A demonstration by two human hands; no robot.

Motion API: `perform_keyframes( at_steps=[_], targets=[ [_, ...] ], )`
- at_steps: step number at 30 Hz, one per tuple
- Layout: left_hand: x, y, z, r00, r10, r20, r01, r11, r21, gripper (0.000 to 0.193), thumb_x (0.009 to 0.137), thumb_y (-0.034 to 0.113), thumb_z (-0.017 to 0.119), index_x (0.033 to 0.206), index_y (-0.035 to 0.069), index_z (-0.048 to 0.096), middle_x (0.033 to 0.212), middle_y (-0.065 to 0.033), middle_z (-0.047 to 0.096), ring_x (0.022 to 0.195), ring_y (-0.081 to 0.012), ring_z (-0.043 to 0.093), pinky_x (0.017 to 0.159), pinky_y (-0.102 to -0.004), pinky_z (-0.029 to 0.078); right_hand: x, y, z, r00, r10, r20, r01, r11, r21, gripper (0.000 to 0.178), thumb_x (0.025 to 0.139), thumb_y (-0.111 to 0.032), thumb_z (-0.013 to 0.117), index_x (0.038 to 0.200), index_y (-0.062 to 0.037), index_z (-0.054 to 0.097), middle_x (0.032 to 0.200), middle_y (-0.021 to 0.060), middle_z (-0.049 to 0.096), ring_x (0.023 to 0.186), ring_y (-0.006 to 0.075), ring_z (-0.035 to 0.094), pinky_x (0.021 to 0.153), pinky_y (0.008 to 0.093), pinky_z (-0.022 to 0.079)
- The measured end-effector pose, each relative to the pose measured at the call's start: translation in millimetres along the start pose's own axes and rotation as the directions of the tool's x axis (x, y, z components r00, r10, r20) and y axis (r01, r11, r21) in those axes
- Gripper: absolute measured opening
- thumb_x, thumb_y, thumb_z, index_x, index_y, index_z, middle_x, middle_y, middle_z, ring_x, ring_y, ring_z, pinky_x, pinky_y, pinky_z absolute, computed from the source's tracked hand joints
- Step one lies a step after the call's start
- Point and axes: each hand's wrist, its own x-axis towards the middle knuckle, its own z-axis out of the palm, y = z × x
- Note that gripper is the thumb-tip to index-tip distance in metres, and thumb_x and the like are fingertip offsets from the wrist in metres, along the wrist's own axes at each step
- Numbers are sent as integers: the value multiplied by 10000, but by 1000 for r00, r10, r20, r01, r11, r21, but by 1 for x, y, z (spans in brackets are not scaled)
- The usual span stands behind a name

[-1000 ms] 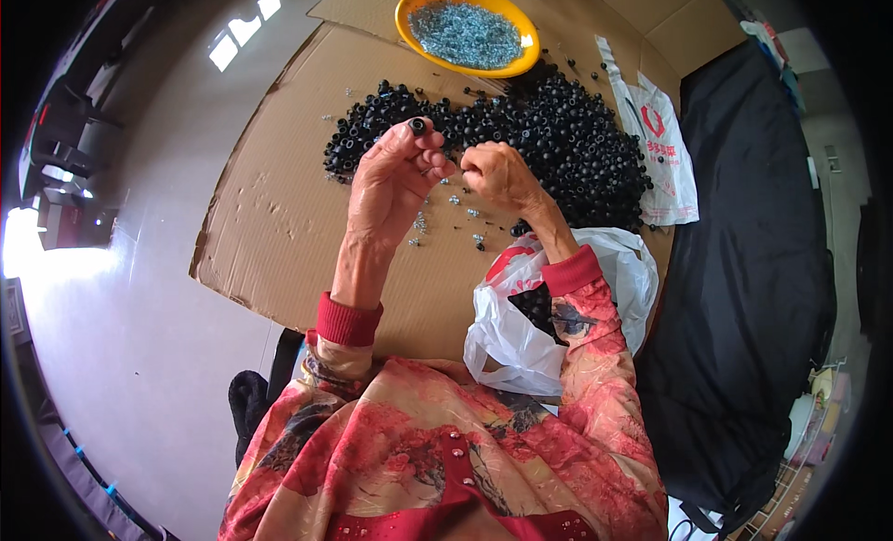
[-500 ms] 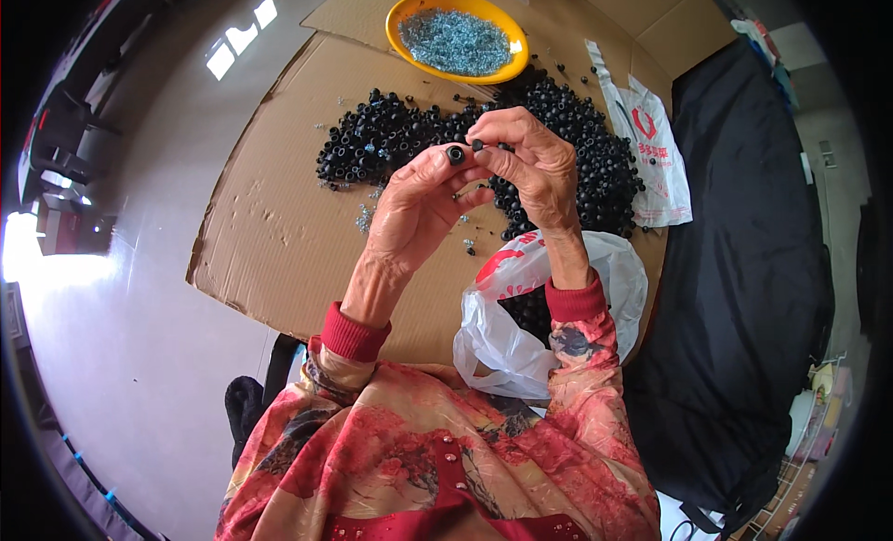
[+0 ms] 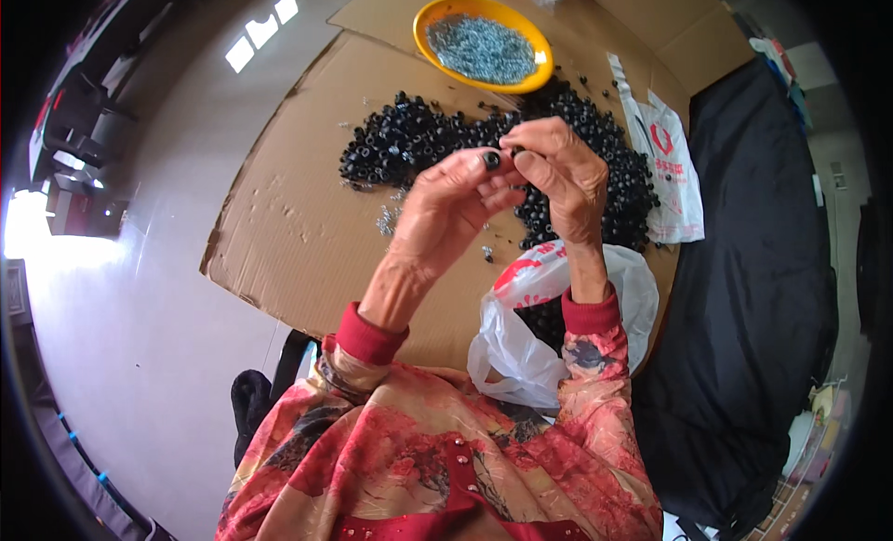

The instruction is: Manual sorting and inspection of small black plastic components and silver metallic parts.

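Note:
My left hand (image 3: 437,206) pinches a short black cap-like cylinder (image 3: 491,160) between thumb and fingers, its round end facing up. Close beside it, my right hand (image 3: 569,183) holds a smaller dark round piece (image 3: 517,151) between thumb and fingertips. The two pieces are almost level; whether they touch is hard to tell. Behind and below the hands spreads a large pile of black hollow parts (image 3: 391,136) and rounder black pieces (image 3: 623,187) on flat cardboard (image 3: 288,197).
A yellow bowl (image 3: 423,34) of small clear bluish pieces stands at the far side. Under my right forearm, an open white plastic bag (image 3: 502,360) holds black parts. A flat white bag (image 3: 684,211) lies to the right, beside black fabric (image 3: 753,290). Loose clear bits (image 3: 389,221) lie near the pile.
The whole scene has shifted slightly right in the view. Both hands keep their pinches; the left hand's cap has turned a little, and its opening now looks darker.

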Motion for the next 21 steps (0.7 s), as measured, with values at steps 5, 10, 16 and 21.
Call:
perform_keyframes(
  at_steps=[5,10,16,21],
  targets=[
    [-6,4,-6,999,38,6,-38,999,24,184,894,117,543,999,-26,590,992,-124,627,945,-219,609,862,-373,493,1,18,7,990,-134,54,141,977,-162,118,789,-63,622,893,-42,674,885,83,614,839,194,598,759,296,471],
    [-8,1,-1,999,45,-23,-43,995,88,188,899,123,543,1001,-28,589,986,-124,628,941,-204,609,857,-346,496,-1,11,0,990,-127,62,136,977,-166,121,775,-58,625,887,-38,666,861,84,618,830,188,602,754,297,475],
    [-9,3,1,998,60,-33,-53,986,160,205,899,131,545,1014,-34,580,1000,-128,624,933,-202,610,862,-349,491,4,1,-5,971,-191,142,228,918,-324,117,767,-40,627,881,-31,653,849,84,619,809,193,609,725,296,485],
    [-8,3,2,999,18,-43,-16,998,54,219,900,152,545,1051,-4,572,999,-109,625,916,-197,611,842,-359,499,2,-3,-3,997,-69,37,72,993,-94,95,783,-76,660,868,-36,671,831,47,623,796,138,585,711,255,472]
  ],
)
